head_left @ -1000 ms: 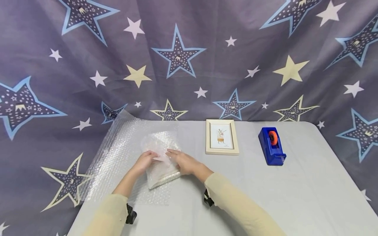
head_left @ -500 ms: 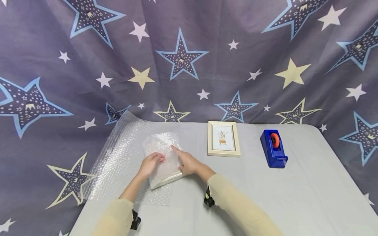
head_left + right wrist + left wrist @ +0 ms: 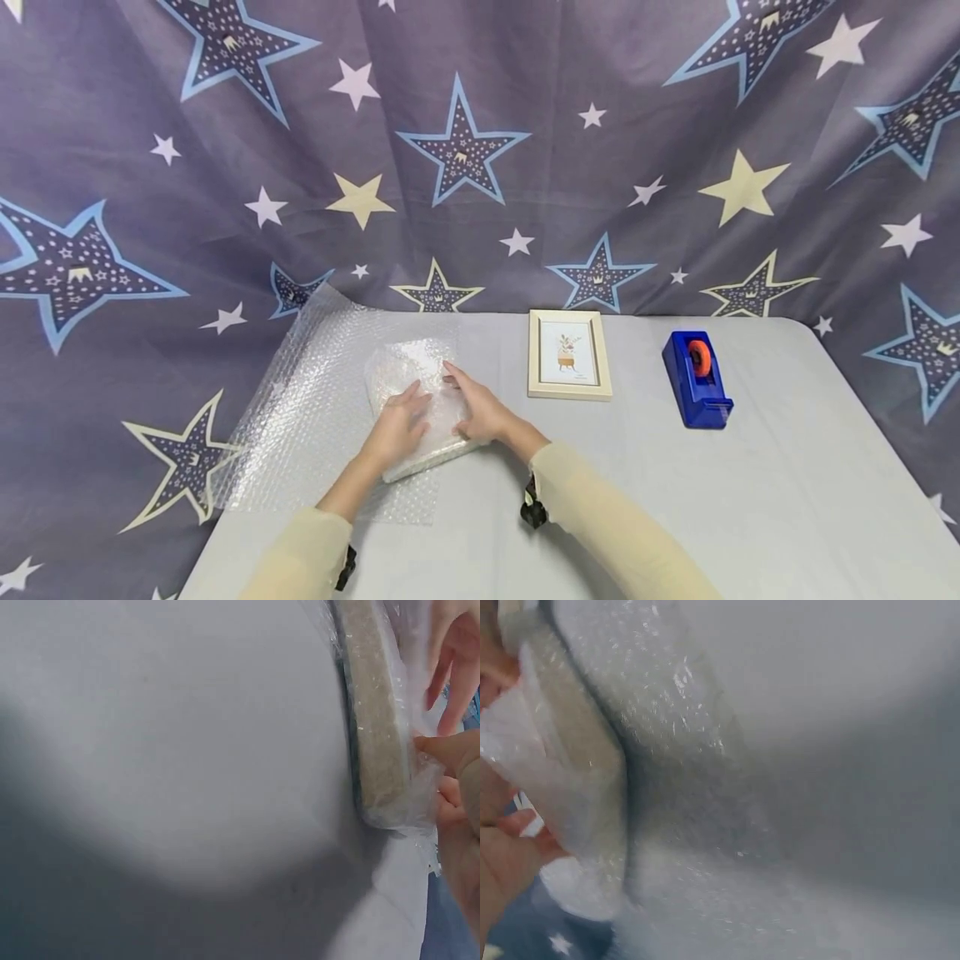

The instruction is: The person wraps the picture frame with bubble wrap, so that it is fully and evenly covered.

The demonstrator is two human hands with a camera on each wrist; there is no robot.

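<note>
A flat object wrapped in bubble wrap (image 3: 397,367) lies at a slant on the left of the table, on top of a larger bubble wrap sheet (image 3: 277,442). My left hand (image 3: 396,429) rests on its top with fingers spread. On its right side lies my right hand (image 3: 482,410), thumb near the front edge and fingers reaching over the wrap. In the left wrist view, the wrapped object (image 3: 592,787) shows a beige side through the plastic. The right wrist view shows the same beige side (image 3: 375,727), with a fingertip touching the wrap.
A cream picture frame (image 3: 569,392) with a plant picture lies right of the hands. Farther right stands a blue tape dispenser (image 3: 693,396) with orange tape. A star-patterned curtain (image 3: 480,225) hangs behind the pale table (image 3: 637,500).
My left hand has let go of the wrap's flap and now lies spread on top, shifted a little right. My right hand has moved slightly right. The view has shifted slightly.
</note>
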